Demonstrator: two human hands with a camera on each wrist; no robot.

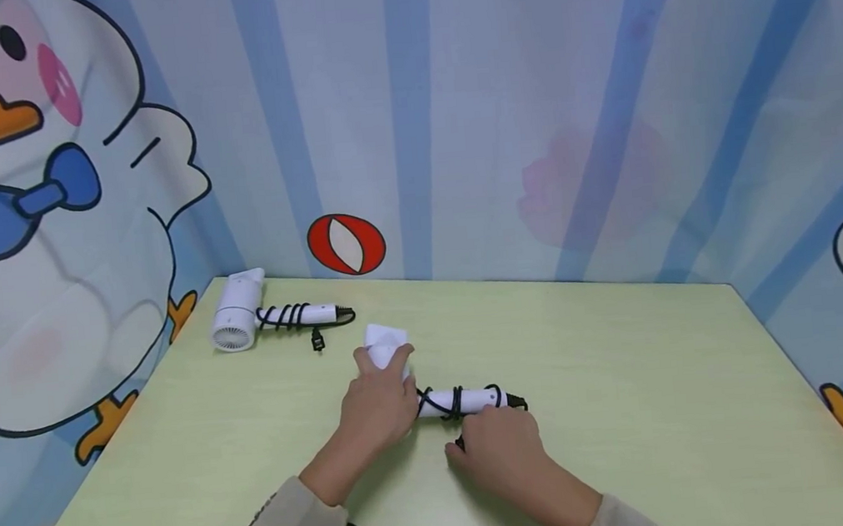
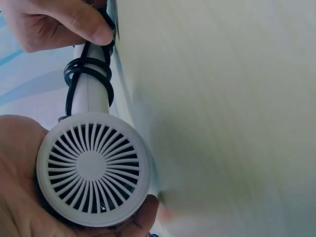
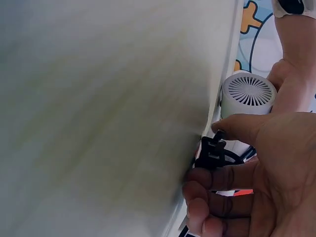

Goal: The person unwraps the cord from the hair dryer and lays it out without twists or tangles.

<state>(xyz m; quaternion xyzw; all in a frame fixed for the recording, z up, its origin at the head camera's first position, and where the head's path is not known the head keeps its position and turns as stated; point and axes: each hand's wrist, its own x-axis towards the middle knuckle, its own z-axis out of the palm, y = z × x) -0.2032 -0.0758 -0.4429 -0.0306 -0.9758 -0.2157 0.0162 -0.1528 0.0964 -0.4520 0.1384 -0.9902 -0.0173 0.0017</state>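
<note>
A white hair dryer (image 1: 434, 403) lies on the table with its black cord wound round the handle. My left hand (image 1: 379, 402) grips its barrel, fingers and thumb round the sides. In the left wrist view the dryer's round slotted intake grille (image 2: 91, 168) faces the camera, the palm against it. My right hand (image 1: 500, 448) is at the handle's near side. In the right wrist view it holds the cord's black plug (image 3: 212, 152) between thumb and fingers. The cord (image 2: 89, 69) forms loops round the handle; its far end is partly hidden by the right hand.
Another white hair dryer (image 1: 238, 312) lies at the table's back left corner, cord wrapped round its handle and plug (image 1: 318, 340) hanging loose beside it. The pale yellow-green table (image 1: 627, 379) ends at a cartoon-printed cloth backdrop (image 1: 470, 125).
</note>
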